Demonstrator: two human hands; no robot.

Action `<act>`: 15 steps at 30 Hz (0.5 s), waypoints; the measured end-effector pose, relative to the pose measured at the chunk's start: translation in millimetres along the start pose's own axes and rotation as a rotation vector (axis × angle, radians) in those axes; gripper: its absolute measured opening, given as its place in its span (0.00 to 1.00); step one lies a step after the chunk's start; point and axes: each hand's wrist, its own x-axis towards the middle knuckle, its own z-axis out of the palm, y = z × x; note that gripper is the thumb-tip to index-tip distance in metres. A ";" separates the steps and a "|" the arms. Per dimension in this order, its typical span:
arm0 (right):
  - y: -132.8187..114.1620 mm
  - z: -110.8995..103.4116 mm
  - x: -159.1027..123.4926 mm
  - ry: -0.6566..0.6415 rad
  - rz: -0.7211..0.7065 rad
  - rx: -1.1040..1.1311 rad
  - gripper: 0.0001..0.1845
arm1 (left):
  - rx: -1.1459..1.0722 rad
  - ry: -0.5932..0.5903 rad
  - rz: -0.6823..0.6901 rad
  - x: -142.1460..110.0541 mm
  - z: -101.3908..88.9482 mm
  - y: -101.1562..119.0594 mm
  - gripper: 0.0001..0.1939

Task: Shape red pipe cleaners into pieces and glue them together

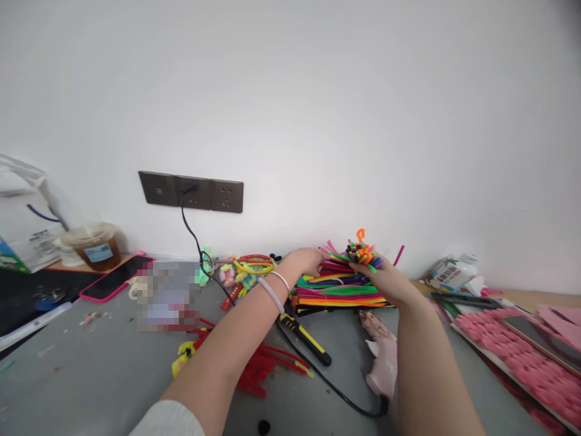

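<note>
Forearms (438, 369), right fingers (364, 268) curled around pipe cleaners (358, 251)

Plain light-grey fabric sleeve (169, 419) on left arm (218, 369), seven o'clock. Thin whitish band (281, 278) and thicker pale-lilac band (271, 294) around left wrist (278, 289), six o'clock.

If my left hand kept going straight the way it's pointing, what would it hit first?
Your left hand would most likely meet the colourful pipe cleaners by its fingertips first. It may be touching them now, but depth is unclear there.
</note>
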 end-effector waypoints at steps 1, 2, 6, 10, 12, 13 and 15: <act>0.2 0.0 -0.1 0.000 0.004 0.002 0.27 | 0.005 0.003 -0.005 0.1 -0.2 0.3 0.06; 0.4 0.0 -0.2 0.000 0.008 0.005 0.26 | 0.010 0.005 -0.010 0.1 -0.4 0.6 0.07; 1.9 -0.5 0.4 -0.016 0.024 0.035 0.26 | 0.028 -0.002 -0.025 -0.5 -0.6 1.8 0.07; 2.7 -0.7 0.8 -0.024 0.025 0.040 0.29 | 0.048 -0.006 -0.039 0.3 0.7 3.2 0.08; 2.0 -0.4 0.5 -0.020 0.019 0.035 0.29 | 0.058 -0.002 -0.044 1.2 1.9 3.2 0.08; 1.3 -0.1 0.2 -0.018 0.019 0.034 0.29 | 0.063 0.001 -0.046 1.6 2.6 3.1 0.09; -0.2 0.6 -0.4 -0.015 0.028 0.034 0.29 | 0.072 0.006 -0.050 1.9 4.1 2.5 0.11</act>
